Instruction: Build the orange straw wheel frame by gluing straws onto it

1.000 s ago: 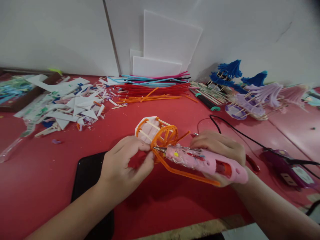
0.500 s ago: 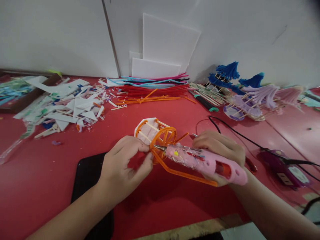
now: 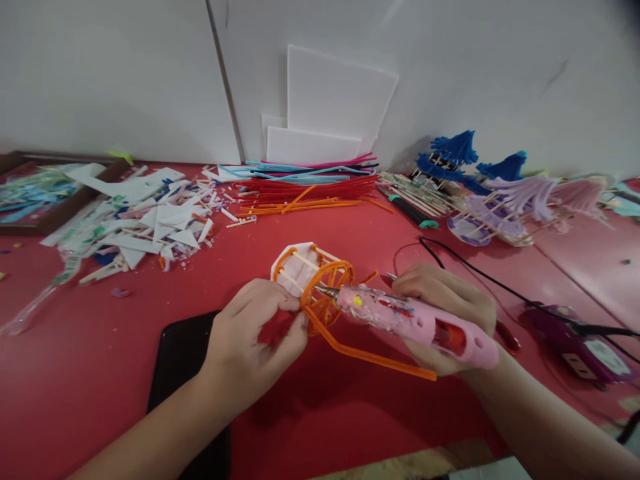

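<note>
My left hand (image 3: 257,337) pinches the near edge of a small frame (image 3: 300,267), built of light wooden sticks between a white base and an orange pipe cleaner ring. In my right hand (image 3: 445,297) is a pink hot glue gun (image 3: 385,313), its metal nozzle at the spoked orange ring, touching or very close. A loose length of orange pipe cleaner (image 3: 380,362) trails from the ring, passing below the gun. Beside my right fingers a thin metal tip (image 3: 392,276) pokes out, and a dark red handle (image 3: 509,339) shows by the wrist; whether they are one tool is hidden.
A black phone-like slab (image 3: 185,373) lies under my left forearm. Foam scraps (image 3: 150,220) are heaped at left, coloured pipe cleaners (image 3: 305,180) behind. Blue roofed models (image 3: 453,150) and lilac ones (image 3: 520,193) stand at back right. A black cord (image 3: 480,270) runs near a purple power strip (image 3: 580,340).
The glue gun's nozzle has shifted slightly up and right along the ring. Both hands keep their hold, and the whole view has moved a little.
</note>
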`<act>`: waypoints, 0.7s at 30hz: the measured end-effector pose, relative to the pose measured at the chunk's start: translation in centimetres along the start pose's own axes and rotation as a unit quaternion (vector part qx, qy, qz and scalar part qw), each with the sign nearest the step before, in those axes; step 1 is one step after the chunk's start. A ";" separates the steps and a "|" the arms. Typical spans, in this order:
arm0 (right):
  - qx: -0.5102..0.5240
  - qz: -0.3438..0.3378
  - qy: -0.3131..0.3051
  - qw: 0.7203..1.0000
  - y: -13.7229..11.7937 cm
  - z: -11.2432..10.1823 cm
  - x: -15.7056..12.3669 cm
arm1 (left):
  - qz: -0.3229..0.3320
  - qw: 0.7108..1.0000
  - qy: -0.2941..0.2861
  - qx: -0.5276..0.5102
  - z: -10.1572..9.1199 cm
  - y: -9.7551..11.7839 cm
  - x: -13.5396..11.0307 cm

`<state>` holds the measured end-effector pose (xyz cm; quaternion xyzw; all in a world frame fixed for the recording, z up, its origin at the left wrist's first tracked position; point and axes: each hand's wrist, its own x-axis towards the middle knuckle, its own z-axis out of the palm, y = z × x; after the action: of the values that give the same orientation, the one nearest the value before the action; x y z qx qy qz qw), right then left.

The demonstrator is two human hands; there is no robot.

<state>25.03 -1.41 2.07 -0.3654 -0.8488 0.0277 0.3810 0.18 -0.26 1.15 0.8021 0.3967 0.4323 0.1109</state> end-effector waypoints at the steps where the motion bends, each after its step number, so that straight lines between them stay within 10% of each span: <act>1: 0.000 0.002 0.002 1.000 0.0 0.0 0.0 | 0.001 1.000 0.001 -0.003 0.0 0.0 0.0; 21: -0.020 -0.007 0.040 0.999 0.5 0.1 0.3 | 0.015 1.000 0.015 0.002 0.0 -0.3 -0.1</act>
<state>25.11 -0.87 2.01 -0.3684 -0.8357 -0.0067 0.4072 -0.01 -0.14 0.97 0.8016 0.3869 0.4453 0.0970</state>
